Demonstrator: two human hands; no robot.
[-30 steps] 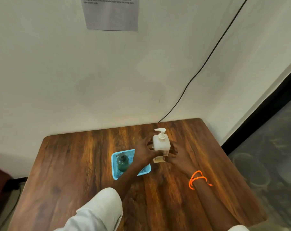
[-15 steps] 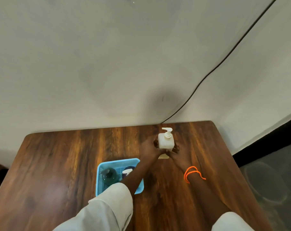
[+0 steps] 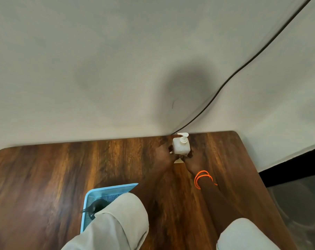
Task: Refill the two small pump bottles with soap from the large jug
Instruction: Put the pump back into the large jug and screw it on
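1. While we view from the head camera, our left hand (image 3: 164, 154) and right hand (image 3: 191, 162) clasp the white plastic pump bottle (image 3: 181, 146) from both sides; it stands upright near the far edge of the brown wooden table (image 3: 44, 174).
2. Progress: pump on; no jug visible; we judge refilling not begun.
3. Obscured: our sleeve covers the blue plastic basket (image 3: 106, 191); the dark bottle (image 3: 94, 210) inside is indistinct.

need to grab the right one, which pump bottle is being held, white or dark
The white pump bottle, upright near the table's far edge, held between the left hand and right hand. The dark bottle sits untouched in the blue basket.
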